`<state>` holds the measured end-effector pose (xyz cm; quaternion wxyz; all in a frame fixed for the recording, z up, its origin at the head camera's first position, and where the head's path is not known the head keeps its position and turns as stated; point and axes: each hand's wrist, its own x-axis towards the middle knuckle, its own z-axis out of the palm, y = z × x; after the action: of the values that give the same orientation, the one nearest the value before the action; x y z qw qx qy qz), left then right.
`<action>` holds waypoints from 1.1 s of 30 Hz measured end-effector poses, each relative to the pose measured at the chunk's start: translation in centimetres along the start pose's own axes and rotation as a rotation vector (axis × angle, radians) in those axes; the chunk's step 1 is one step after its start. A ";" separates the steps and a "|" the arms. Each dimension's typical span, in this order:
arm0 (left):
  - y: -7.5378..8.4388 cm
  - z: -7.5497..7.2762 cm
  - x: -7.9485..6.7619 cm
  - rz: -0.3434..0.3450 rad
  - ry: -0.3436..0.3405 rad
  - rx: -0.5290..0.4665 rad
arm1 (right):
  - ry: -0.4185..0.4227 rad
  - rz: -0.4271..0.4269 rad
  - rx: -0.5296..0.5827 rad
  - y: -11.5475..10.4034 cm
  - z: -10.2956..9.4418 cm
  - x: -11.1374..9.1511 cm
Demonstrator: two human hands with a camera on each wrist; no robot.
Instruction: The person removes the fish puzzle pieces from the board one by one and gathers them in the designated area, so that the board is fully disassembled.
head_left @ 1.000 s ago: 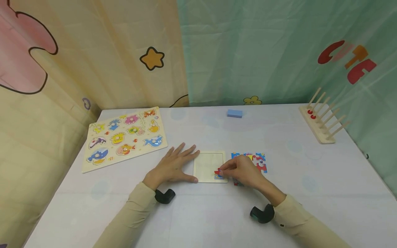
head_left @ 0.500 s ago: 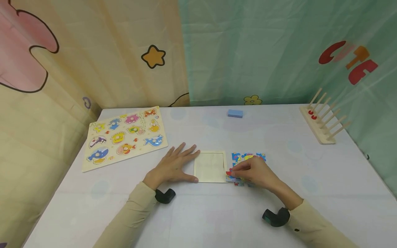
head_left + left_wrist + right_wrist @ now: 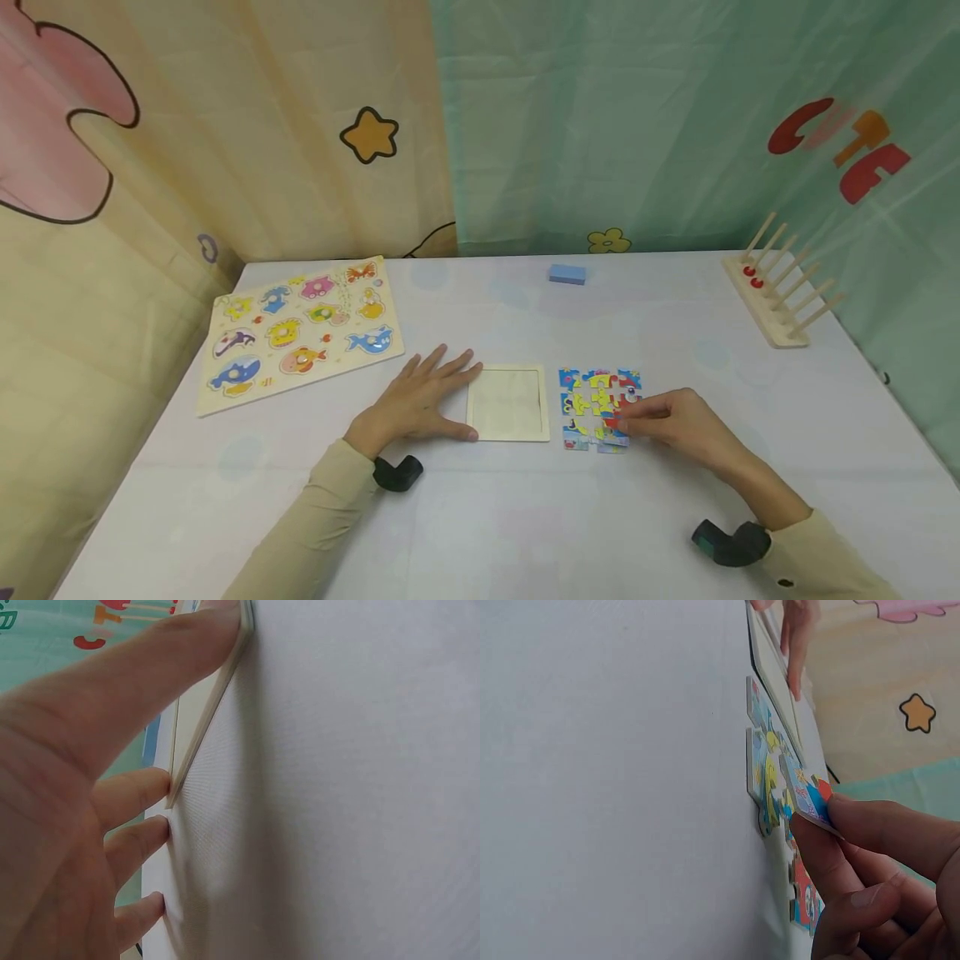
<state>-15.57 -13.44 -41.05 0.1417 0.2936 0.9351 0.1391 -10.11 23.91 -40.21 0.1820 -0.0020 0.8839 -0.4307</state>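
Observation:
My right hand (image 3: pixel 686 427) pinches a jigsaw piece (image 3: pixel 808 796) with red and blue on it between thumb and finger. It holds the piece at the lower right of a square of jigsaw pieces (image 3: pixel 577 404) laid with small gaps on the table. In the right wrist view the held piece is tilted above the others. My left hand (image 3: pixel 416 408) lies spread, its thumb and a fingertip touching the left side of a bare square wooden puzzle frame (image 3: pixel 508 440). The left wrist view shows the thumb (image 3: pixel 150 667) on the frame's corner.
A wooden knob puzzle board (image 3: pixel 300 329) with sea animals lies at the left. A blue block (image 3: pixel 567 274) sits near the back edge. At the right stands a wooden peg rack (image 3: pixel 772 308) with red beads. Patterned curtains (image 3: pixel 585 125) rise behind the white table (image 3: pixel 480 517).
My right hand has carried the jigsaw piece from inside the wooden frame rightward to the laid-out pieces. The left hand has stayed in place.

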 end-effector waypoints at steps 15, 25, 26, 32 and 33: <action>-0.1 0.2 0.1 -0.003 0.007 -0.007 | 0.016 0.063 -0.085 2.2 -1.8 -1.2; 0.0 0.2 0.3 -0.006 -0.002 0.003 | 0.080 0.012 -0.183 2.1 -1.6 -1.1; 0.0 0.2 0.3 -0.009 -0.005 0.002 | 0.089 0.010 -0.192 2.1 -1.6 -1.1; 0.4 0.2 0.4 -0.012 -0.019 0.005 | 0.116 0.009 -0.210 2.3 -1.5 -1.2; 0.4 0.2 0.4 -0.012 -0.020 0.005 | 0.113 0.003 -0.210 2.3 -1.5 -1.2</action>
<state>-15.59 -12.85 -41.18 0.1511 0.2895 0.9358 0.1328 -9.13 26.73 -40.72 0.1314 0.0046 0.9331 -0.3348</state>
